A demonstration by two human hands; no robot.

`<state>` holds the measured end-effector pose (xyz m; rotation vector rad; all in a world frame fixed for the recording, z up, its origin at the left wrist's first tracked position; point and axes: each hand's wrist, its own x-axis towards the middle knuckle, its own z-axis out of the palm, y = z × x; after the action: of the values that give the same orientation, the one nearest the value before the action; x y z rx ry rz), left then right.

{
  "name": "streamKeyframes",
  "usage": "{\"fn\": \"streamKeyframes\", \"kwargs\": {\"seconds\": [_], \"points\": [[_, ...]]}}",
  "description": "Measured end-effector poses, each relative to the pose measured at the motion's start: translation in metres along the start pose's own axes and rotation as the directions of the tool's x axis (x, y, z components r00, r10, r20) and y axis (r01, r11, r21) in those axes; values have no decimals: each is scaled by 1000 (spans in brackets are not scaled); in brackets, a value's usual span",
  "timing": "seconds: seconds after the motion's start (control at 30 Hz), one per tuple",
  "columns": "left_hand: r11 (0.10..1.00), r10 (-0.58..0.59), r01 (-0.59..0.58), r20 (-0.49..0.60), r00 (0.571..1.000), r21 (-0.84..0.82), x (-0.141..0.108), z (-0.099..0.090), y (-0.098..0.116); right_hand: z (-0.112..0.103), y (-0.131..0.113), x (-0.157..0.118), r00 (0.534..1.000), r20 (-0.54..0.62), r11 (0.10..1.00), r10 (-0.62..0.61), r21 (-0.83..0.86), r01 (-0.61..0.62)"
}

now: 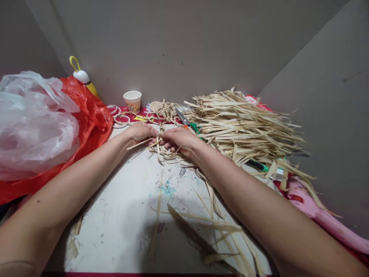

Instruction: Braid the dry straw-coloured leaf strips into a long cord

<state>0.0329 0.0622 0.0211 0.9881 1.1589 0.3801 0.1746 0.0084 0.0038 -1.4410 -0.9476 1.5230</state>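
Note:
Both hands meet at the far part of the white board (121, 215), fingers pinched together around a piece of straw braid (162, 126). My left hand (143, 132) is closed on it from the left, and a loose straw end (137, 144) sticks out below those fingers. From the right, my right hand (180, 139) pinches the same braid, thumb and forefinger nearly touching the left fingertips. Several loose strips (164, 156) curl beneath the hands. The exact grip point is partly hidden by the fingers.
A big heap of dry straw strips (236, 127) lies at right, with scissors (184, 117) beside it. Behind stand a paper cup (132, 101) and coiled braid (164, 109). Plastic bags (34, 127) fill the left. Loose strips (196, 234) lie in front. Grey walls (184, 46) enclose the table.

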Motion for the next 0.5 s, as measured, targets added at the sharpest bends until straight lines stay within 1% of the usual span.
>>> {"fn": "streamKeyframes", "kwargs": {"seconds": [0.07,0.1,0.27,0.4,0.5], "points": [[985,122,-124,23,992,119,0,0,-2,1,0,0,1000,2,1000,-1,8,1],[974,161,-162,23,987,161,-1,0,-2,1,1,1,1000,2,1000,2,14,-2],[959,198,-195,6,980,208,-7,3,-4,0,4,3,1000,-2,1000,-4,19,4],[953,216,-215,19,976,214,-11,5,-4,1,8,5,999,-25,999,-34,-33,33],[939,231,-230,26,973,256,-10,4,-4,2,10,5,998,-40,996,-56,-77,52]]}}
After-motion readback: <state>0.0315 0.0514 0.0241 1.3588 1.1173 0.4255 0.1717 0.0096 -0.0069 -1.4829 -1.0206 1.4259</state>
